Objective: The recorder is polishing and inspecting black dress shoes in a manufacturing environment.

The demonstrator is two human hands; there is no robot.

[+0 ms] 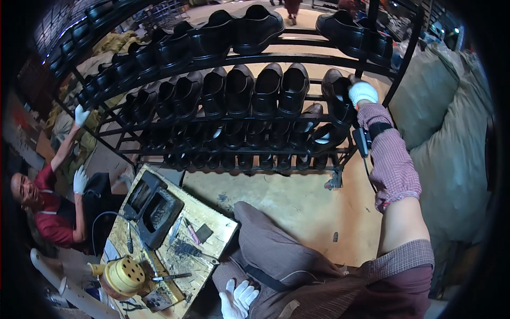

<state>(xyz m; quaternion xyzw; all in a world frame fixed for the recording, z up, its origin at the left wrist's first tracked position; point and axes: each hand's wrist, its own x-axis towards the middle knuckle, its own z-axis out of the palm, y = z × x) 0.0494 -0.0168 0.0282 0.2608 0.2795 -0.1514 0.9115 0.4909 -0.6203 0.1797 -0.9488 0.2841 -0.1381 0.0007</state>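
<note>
My right hand (363,93), in a white knitted glove, reaches far forward and is closed round the right upright of a black metal shoe rack (345,151); its fingertips are partly hidden. Right beside it stands a black shoe (338,95) on the second tier. More black shoes (268,90) fill the rack's several tiers in rows. My left hand (239,299), also white-gloved, rests by my lap with its fingers loosely apart, holding nothing. The wooden workbench (220,234) is just beyond it.
On the bench are a yellow round machine part (125,277), a black frame-like tray (159,215), a pink-handled tool (192,232) and a brush (194,251). A co-worker (53,212) at left touches the rack with a gloved hand. Large sacks (451,154) line the right.
</note>
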